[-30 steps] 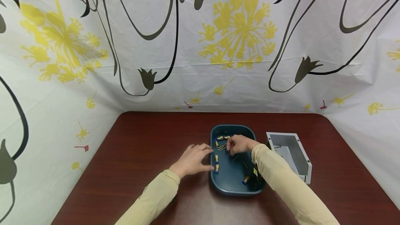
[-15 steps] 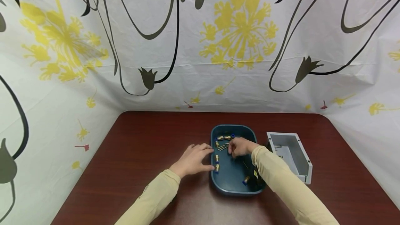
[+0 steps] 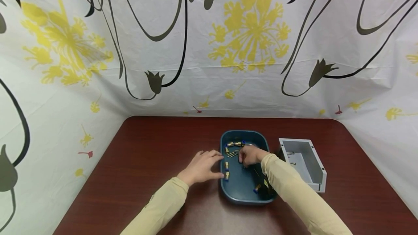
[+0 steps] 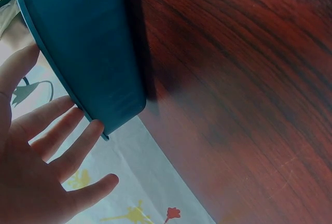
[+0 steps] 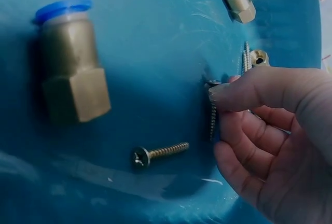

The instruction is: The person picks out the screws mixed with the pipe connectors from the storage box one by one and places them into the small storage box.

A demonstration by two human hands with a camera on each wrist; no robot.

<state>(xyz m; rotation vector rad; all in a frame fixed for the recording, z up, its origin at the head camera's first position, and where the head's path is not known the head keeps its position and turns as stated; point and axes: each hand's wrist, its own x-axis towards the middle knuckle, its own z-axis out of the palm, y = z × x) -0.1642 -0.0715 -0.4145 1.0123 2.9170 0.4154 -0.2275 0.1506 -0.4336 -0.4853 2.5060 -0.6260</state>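
Open middle of tray (image 3: 241, 188), fittings (image 3: 226, 165) leftward

You are at a curtained-off work table (image 3: 169, 144); whether it stands in a home or a workshop, you cannot tell. White cloth (image 3: 196, 50) with flower prints hangs beyond the far edge of its wood-grain surface and along the left and right edges, hiding the room from you. Your blue tray (image 3: 241, 191) of brass fittings (image 5: 78, 73) and screws (image 5: 168, 150) suggests small-hardware work.
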